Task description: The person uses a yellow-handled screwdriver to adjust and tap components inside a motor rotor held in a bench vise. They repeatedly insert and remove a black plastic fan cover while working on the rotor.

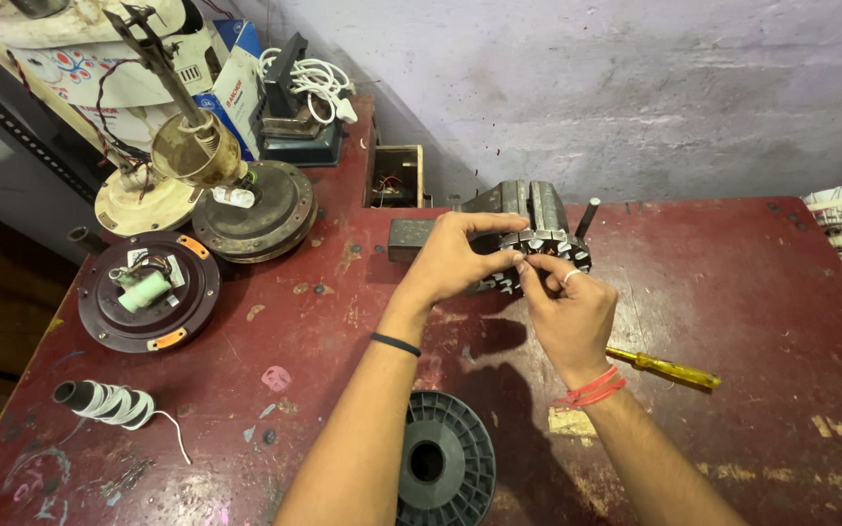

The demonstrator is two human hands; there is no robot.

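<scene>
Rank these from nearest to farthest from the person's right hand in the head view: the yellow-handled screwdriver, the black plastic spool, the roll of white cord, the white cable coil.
Measured from the right hand:
1. Yellow-handled screwdriver, just right of the wrist.
2. Black plastic spool, at the table's near edge, between the forearms.
3. White cable coil, far back left.
4. Roll of white cord, near left corner.

close head view, down over workbench (733, 292)

stator (538, 239) partly hidden by hands, black spool (445, 468) cut off below
</scene>
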